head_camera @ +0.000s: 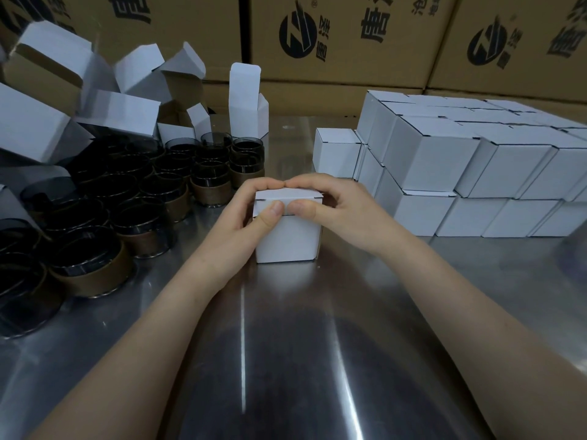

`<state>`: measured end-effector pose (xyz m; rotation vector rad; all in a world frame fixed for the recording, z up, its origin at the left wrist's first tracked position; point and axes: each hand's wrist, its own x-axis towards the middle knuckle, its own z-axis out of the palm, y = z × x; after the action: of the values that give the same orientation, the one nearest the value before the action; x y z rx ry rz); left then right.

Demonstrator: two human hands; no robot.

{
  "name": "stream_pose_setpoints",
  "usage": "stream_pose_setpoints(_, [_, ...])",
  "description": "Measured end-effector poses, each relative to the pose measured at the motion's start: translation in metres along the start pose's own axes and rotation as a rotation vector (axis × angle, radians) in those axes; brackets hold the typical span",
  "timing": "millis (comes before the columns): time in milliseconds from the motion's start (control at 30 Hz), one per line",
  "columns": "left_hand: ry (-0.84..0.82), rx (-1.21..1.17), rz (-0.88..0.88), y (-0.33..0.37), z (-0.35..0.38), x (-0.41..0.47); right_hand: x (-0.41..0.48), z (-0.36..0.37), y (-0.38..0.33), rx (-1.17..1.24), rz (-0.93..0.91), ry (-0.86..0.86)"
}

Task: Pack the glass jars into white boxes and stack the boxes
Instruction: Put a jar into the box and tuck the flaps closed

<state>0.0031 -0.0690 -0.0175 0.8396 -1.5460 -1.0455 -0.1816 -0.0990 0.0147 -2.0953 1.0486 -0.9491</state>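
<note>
A small white box (290,239) stands on the steel table in front of me, its lid flap down. My left hand (251,214) grips its left side, thumb pressed on the front top edge. My right hand (336,204) grips the right side, thumb beside the left thumb, and fingers of both hands curl over the lid. Several dark glass jars (152,198) with brown bands crowd the table to the left. A stack of closed white boxes (470,173) sits at the right, with one lone closed box (336,154) beside it.
Several empty white boxes (104,100) with flaps up lie in a heap at the back left, one standing upright (247,103). Large brown cartons (349,36) wall off the back. Bare steel table (286,360) stretches toward me.
</note>
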Motion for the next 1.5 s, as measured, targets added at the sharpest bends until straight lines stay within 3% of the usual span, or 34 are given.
stream_pose_setpoints(600, [-0.059,-0.159,-0.082,-0.007,-0.003,0.004,-0.001,-0.015,0.003,0.115,0.073,-0.140])
stream_pose_setpoints(867, [-0.024,-0.157,-0.076,-0.008,-0.002,0.004,-0.002,-0.013,0.003,0.244,0.029,-0.088])
stream_pose_setpoints(1500, [-0.019,-0.160,-0.074,-0.009,0.000,0.005,-0.004,-0.017,-0.004,0.205,0.120,-0.119])
